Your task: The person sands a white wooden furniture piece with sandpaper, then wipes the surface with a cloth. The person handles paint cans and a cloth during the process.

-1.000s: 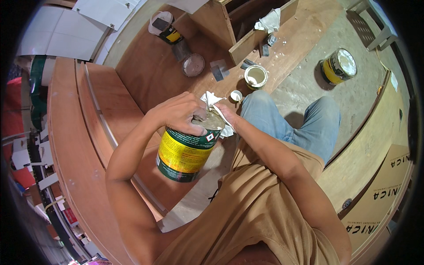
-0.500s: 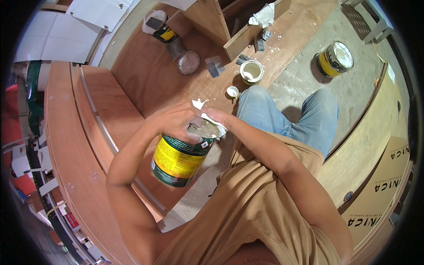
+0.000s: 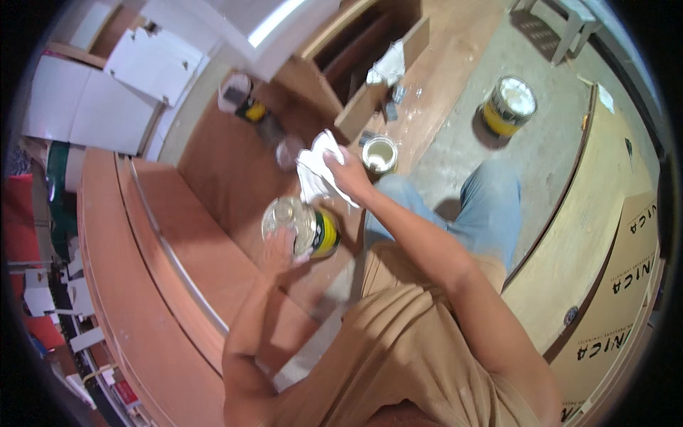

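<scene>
A large metal can (image 3: 324, 238) with a green and yellow label stands tilted on the left, its round metal end turned up at me. My left hand (image 3: 279, 248), slightly blurred, grips it at the near rim, the fingers lying over the metal end. In my right hand (image 3: 346, 173) is a crumpled white cloth (image 3: 318, 171), pinched between thumb and fingers. The cloth hangs above the can's far right side, apart from it. Just beyond my right hand stands an open can (image 3: 379, 154) with pale stuff inside.
Wooden panels (image 3: 188, 206) line the left side. A wooden cabinet frame (image 3: 356, 107) lies ahead, with another white cloth (image 3: 388, 65) on its edge. At the right are a yellow-banded can (image 3: 509, 107) and a grey stool (image 3: 569, 28). A further can (image 3: 238, 96) sits far left.
My right hand has lifted the cloth off the can and moved it up and away. The can has tipped so its metal end faces me, and my left hand has shifted to its near rim.
</scene>
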Demonstrator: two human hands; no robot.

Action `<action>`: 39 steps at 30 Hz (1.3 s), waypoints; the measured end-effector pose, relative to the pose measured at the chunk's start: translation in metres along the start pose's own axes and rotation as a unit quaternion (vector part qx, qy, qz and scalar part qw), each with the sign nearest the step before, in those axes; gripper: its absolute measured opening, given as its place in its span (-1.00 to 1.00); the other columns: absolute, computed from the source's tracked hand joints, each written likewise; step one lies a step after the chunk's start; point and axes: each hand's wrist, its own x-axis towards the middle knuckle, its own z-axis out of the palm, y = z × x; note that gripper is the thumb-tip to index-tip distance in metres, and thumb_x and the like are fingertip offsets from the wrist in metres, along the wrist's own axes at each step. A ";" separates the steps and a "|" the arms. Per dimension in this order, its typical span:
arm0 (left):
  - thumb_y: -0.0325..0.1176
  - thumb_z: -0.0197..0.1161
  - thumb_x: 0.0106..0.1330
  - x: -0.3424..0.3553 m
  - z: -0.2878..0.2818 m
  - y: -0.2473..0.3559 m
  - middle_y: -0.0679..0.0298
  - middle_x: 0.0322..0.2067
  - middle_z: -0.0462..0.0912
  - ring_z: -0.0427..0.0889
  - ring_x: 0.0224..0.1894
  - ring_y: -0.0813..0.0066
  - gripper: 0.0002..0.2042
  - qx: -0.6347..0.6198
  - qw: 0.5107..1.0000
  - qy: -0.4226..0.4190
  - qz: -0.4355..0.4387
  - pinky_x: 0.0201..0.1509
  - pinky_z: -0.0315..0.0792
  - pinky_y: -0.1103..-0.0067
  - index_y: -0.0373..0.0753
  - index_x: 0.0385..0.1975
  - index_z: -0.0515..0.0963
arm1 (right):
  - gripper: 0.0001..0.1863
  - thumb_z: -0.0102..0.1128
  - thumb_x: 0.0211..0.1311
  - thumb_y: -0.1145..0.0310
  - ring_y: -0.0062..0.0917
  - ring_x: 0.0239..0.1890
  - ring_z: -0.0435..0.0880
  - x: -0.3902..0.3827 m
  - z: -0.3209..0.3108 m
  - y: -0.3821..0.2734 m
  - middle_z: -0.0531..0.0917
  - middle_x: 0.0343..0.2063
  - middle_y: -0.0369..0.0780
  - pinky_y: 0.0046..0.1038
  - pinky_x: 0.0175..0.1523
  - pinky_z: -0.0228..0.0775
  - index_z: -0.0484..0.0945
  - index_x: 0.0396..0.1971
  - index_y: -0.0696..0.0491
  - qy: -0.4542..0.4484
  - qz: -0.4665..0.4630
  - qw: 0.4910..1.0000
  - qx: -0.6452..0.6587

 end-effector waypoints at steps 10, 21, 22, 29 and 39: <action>-0.01 0.48 -0.08 0.015 0.069 0.013 0.01 -0.14 0.49 0.50 -0.06 -0.01 -0.40 0.030 0.984 0.065 -0.162 0.03 0.30 0.11 -0.26 -0.12 0.46 | -0.34 -0.21 0.40 -0.09 -0.11 0.15 0.52 -0.018 -0.281 -0.056 0.51 0.16 -0.06 -0.04 0.29 0.32 0.33 0.25 0.12 0.009 -0.058 0.776 0.627; -0.11 0.38 0.13 0.166 -0.058 0.091 0.04 -0.18 0.57 0.57 -0.13 0.10 -0.59 -0.103 0.992 -0.028 -0.062 0.02 0.37 0.28 -0.33 -0.19 0.56 | -0.47 -0.23 0.42 0.06 -0.22 0.10 0.58 -0.065 -0.291 -0.073 0.57 0.09 -0.09 -0.16 0.26 0.40 0.45 0.12 0.15 0.138 -0.035 0.766 0.627; -0.17 0.34 0.19 0.195 -0.076 0.109 0.05 -0.22 0.58 0.58 -0.15 0.12 -0.64 -0.156 0.985 -0.067 -0.043 0.00 0.39 0.31 -0.35 -0.20 0.56 | -0.49 -0.27 0.43 0.10 -0.28 0.09 0.59 -0.069 -0.280 -0.077 0.58 0.07 -0.11 -0.23 0.26 0.41 0.44 0.12 0.15 0.185 -0.023 0.764 0.617; -0.19 0.23 0.32 0.354 -0.125 0.234 0.01 0.06 0.46 0.45 0.13 0.10 -0.53 -0.324 0.935 -0.108 0.094 0.23 0.30 0.42 -0.37 0.11 0.41 | -0.44 -0.26 0.49 0.02 -0.31 0.13 0.56 -0.090 -0.263 -0.138 0.53 0.15 -0.14 -0.26 0.29 0.38 0.36 0.23 0.14 0.190 0.000 0.715 0.672; -0.31 0.42 0.18 0.372 -0.153 0.323 0.18 -0.16 0.67 0.58 -0.14 0.56 -0.56 -0.410 0.770 -0.485 -0.055 0.00 0.47 0.56 -0.41 -0.01 0.50 | -0.39 -0.22 0.43 0.04 -0.19 0.17 0.51 -0.168 -0.305 -0.118 0.48 0.18 0.00 -0.17 0.30 0.32 0.31 0.25 0.23 0.079 0.100 0.665 0.736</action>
